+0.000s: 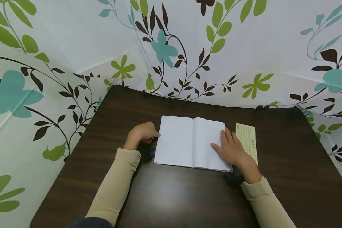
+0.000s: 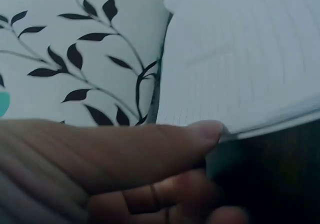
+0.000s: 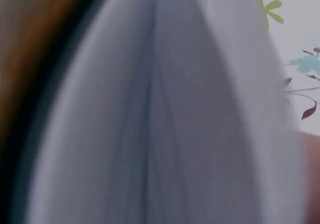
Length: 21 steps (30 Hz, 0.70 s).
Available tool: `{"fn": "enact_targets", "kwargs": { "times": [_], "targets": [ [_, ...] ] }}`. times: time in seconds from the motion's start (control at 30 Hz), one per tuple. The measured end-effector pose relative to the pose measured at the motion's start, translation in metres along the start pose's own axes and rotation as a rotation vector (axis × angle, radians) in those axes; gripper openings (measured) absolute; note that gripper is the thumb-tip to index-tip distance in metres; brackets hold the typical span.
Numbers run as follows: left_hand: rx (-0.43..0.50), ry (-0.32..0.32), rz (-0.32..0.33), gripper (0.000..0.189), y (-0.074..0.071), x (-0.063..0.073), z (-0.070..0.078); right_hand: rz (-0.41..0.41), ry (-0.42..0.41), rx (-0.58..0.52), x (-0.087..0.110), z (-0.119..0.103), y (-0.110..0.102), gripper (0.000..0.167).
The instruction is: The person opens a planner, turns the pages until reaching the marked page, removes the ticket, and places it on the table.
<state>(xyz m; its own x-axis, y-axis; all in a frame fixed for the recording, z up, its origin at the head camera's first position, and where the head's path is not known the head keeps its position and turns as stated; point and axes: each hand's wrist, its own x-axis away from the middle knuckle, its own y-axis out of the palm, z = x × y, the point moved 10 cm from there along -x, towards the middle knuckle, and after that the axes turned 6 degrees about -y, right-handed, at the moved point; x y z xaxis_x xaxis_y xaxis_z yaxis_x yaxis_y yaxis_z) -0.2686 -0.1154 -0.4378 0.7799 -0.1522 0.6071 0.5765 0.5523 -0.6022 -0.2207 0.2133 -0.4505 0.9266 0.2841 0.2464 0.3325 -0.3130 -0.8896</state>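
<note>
A notebook [image 1: 175, 142] with white ruled pages lies spread open on the dark table. My left hand [image 1: 143, 132] pinches its left edge, thumb on top and the other fingers curled below, as the left wrist view shows with the thumb [image 2: 200, 132] at the page edge. On the right page rests my right hand [image 1: 233, 150], fingers extended near the outer edge. Blurred, curving pages [image 3: 200, 109] fill most of the right wrist view, with only a bit of the hand at its right border. A pale yellow printed slip [image 1: 248, 139] lies just beyond the right hand, partly covered by it.
The dark wooden table [image 1: 168, 196] reaches back to a white cloth [image 1: 88, 38] printed with green, teal and dark brown leaves and flowers. The cloth hangs behind the table and along its sides.
</note>
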Motion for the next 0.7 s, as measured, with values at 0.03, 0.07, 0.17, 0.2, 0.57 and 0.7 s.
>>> {"fn": "enact_targets", "kwargs": {
  "times": [0.03, 0.07, 0.17, 0.2, 0.57, 0.7],
  "targets": [
    [0.02, -0.006, 0.008, 0.026, -0.002, 0.001, -0.001, -0.005, -0.004, -0.005, -0.001, 0.002, 0.0, 0.106],
    [0.037, -0.016, 0.024, 0.027, -0.003, 0.001, -0.001, -0.011, -0.007, -0.005, -0.001, 0.004, 0.0, 0.106],
    [0.059, -0.04, 0.087, 0.04, -0.006, 0.003, 0.002, -0.021, -0.003, -0.015, -0.001, 0.01, 0.001, 0.105],
    [0.052, -0.044, 0.107, 0.046, -0.006, 0.004, 0.006, -0.027, -0.003, -0.02, -0.001, 0.011, 0.001, 0.104],
    [0.037, 0.068, 0.036, 0.035, 0.008, -0.001, 0.02, -0.037, -0.023, -0.077, 0.001, 0.006, 0.0, 0.093],
    [0.078, 0.125, 0.029, 0.03, 0.001, 0.003, 0.024, -0.059, -0.015, -0.055, 0.0, 0.01, 0.003, 0.095]
  ]
}}
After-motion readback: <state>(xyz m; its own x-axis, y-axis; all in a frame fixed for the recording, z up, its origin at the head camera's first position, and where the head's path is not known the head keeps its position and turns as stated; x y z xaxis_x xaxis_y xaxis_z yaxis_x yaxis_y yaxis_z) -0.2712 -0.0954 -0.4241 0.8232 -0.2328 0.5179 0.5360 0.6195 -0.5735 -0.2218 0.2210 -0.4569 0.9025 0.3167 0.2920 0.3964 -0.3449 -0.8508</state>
